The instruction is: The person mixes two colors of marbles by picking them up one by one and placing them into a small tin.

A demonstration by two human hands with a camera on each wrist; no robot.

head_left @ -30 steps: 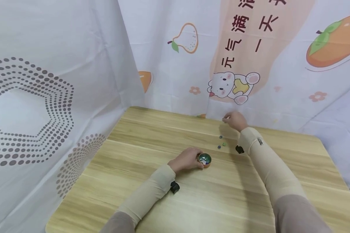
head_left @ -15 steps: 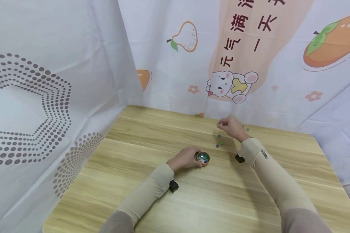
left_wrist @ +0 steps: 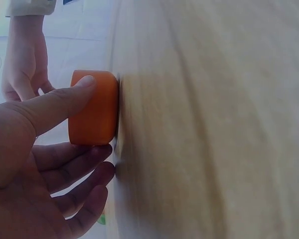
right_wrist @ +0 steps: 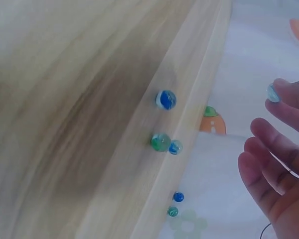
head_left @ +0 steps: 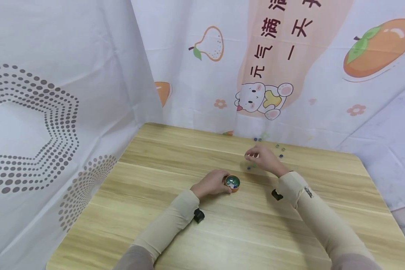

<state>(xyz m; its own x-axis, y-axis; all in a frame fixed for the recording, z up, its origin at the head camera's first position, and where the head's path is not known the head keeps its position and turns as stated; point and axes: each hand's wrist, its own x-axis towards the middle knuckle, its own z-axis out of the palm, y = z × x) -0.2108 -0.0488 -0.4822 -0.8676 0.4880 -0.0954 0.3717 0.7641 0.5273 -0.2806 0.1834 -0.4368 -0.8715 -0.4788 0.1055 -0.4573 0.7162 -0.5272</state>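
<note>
My left hand (head_left: 210,183) grips a small round orange bowl (left_wrist: 94,114) standing on the wooden table. The thumb lies along its near side and the fingers curl round the far side. Its inside is shiny green, with a few small bluish pieces in the bottom in the head view. Beyond the bowl, to the right, my right hand (head_left: 264,159) is raised over the table. Thumb and forefinger pinch a pale glass marble (right_wrist: 273,93), while the other fingers stay loosely bent. Below that hand lie a blue marble (right_wrist: 166,99) and a green marble (right_wrist: 160,142).
More marbles lie towards the table's back edge, among them a dark blue one (head_left: 255,139) and another blue one (head_left: 281,156). A printed white curtain (head_left: 189,105) hangs right behind the table (head_left: 175,232); a dotted cloth (head_left: 30,127) hangs at the left.
My right hand has come from the back edge towards the bowl, carrying the pinched marble and uncovering marbles behind it. The left hand keeps its grip on the bowl. The head view shifts slightly.
</note>
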